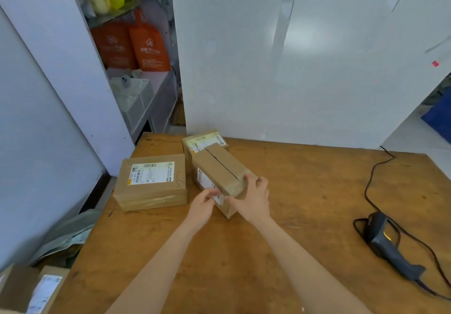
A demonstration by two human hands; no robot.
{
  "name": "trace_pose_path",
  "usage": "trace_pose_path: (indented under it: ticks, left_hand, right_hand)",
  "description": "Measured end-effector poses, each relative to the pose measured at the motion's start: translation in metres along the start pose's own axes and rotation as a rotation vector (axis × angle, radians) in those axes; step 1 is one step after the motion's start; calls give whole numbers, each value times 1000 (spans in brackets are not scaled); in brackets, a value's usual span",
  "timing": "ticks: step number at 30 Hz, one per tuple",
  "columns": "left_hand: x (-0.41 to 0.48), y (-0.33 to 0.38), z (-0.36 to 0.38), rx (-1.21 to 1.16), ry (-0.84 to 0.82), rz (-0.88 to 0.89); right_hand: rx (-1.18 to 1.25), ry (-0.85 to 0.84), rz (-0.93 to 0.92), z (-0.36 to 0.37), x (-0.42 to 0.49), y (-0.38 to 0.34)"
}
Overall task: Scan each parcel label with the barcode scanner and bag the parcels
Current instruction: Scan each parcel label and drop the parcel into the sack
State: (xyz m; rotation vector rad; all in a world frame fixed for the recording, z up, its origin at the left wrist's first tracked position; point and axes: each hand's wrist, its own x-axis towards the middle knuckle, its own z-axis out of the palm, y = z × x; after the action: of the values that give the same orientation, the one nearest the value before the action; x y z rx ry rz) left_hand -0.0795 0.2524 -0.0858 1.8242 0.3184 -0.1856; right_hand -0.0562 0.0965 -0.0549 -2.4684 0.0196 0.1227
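The box point(219, 167) stood tilted on the table point(292, 191), well left of the scanner point(388, 243). The right hand point(253, 197) held its near end, fingers curled over the top. The left hand point(203, 204) lay against its label point(207, 183) with fingers bent; blur hid whether they pinched anything. A flat box point(152, 182) sat farther left of the scanner, label up. A third box point(202, 140) sat left of and beyond the scanner, which lay untouched with its cable point(371, 179).

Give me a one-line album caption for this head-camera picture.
The left hand and right hand hold a long parcel on the wooden table; the barcode scanner lies untouched nearby.
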Motion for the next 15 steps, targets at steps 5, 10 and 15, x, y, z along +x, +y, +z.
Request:
trace_pose_path:
  ticks: [5,10,15]
  left_hand:
    - [11,4,9,-27,76,12]
    - [12,7,31,-151,426,-44]
    - [-6,25,79,-333,399,-148]
  right_hand:
    - [327,-25,-37,-23,24,29]
    - [600,-38,88,-78,53,74]
    - [708,-163,95,-140,68,128]
